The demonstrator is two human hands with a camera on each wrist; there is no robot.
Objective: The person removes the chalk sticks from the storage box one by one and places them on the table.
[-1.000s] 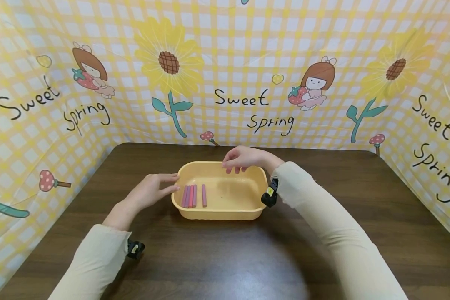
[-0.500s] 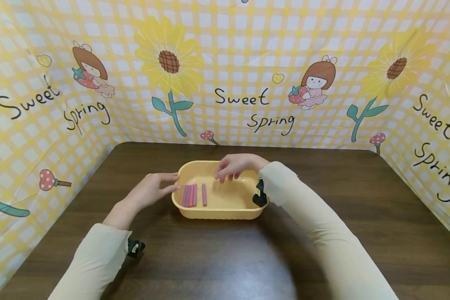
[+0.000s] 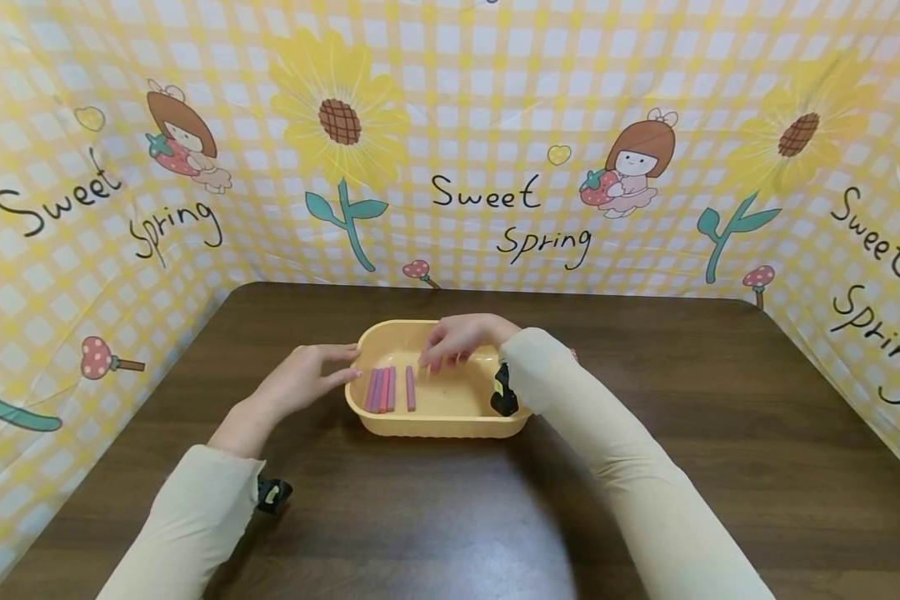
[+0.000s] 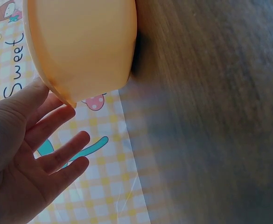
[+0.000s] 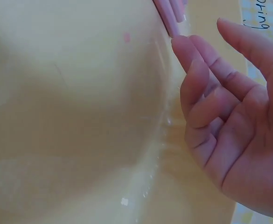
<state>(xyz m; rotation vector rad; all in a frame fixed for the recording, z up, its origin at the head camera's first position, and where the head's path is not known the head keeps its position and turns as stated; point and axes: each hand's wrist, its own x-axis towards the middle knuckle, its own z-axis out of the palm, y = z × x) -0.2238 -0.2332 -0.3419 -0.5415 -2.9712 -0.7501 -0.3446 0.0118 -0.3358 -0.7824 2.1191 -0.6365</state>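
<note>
— Leftward and lower goes the right hand [image 3: 461,337] since the earlier head frame, deeper into the yellow basin [image 3: 442,427]! And the other one?

— No change there: my left hand [image 3: 300,379] stays at the basin's left end on the wooden table [image 3: 420,517]. Inside, four sticks [image 3: 383,390] lie in a row by that end, and one lone stick [image 3: 410,389] sits just apart, nearest my right fingertips. It looks the easiest to grasp, I'd say, with room for a finger on either side.

— Over to the left wrist! How firm is that contact?

— Light. My fingers are spread apart, clamped on nothing, with the thumb and forefinger at the rim. That seems the right touch: enough to check a slide, too little to tip it.

— And the right wrist view?

— Fingers half curled, thumb well apart from them, nothing between. Stick ends show right by my forefinger; whether they touch, I can't tell. Best come in low and level, I reckon, thumb and forefinger meeting across the stick's middle, knuckles kept off the row.
</note>
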